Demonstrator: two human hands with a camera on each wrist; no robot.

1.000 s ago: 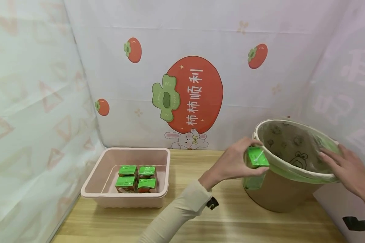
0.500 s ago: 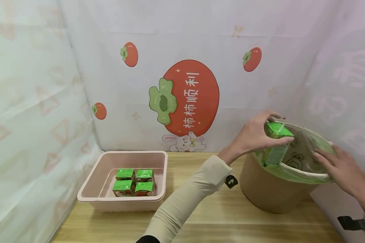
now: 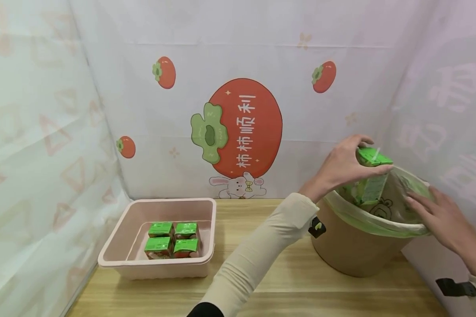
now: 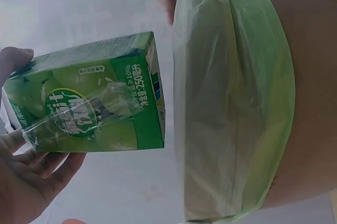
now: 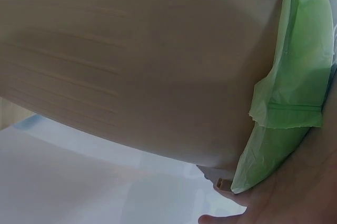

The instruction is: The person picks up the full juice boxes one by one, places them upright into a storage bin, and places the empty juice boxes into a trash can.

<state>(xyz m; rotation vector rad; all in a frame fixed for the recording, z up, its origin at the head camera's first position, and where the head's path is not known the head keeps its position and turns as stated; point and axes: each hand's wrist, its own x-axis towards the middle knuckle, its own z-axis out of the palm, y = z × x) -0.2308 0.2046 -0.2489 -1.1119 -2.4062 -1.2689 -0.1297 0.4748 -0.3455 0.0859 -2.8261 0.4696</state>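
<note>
My left hand (image 3: 343, 166) grips a green juice carton (image 3: 372, 188) by its upper end, thumb on one side and fingers on the other. The carton hangs over the mouth of a brown bin (image 3: 357, 248), its lower end just inside the near rim in the head view. In the left wrist view the carton (image 4: 100, 103) shows its printed side, apart from the bin liner (image 4: 221, 103). My right hand (image 3: 448, 220) rests on the bin's right rim, fingers extended over the green liner (image 5: 303, 61). The bin's bottom is hidden.
A pink plastic basin (image 3: 162, 264) stands on the left of the wooden table (image 3: 269, 281). Several green-topped boxes (image 3: 158, 244) sit in it, grouped together. White printed cloth (image 3: 238, 35) encloses the back and both sides.
My left hand has moved the carton rightward and up, from beside the bin's near rim to over its mouth. My right hand has stayed at the rim.
</note>
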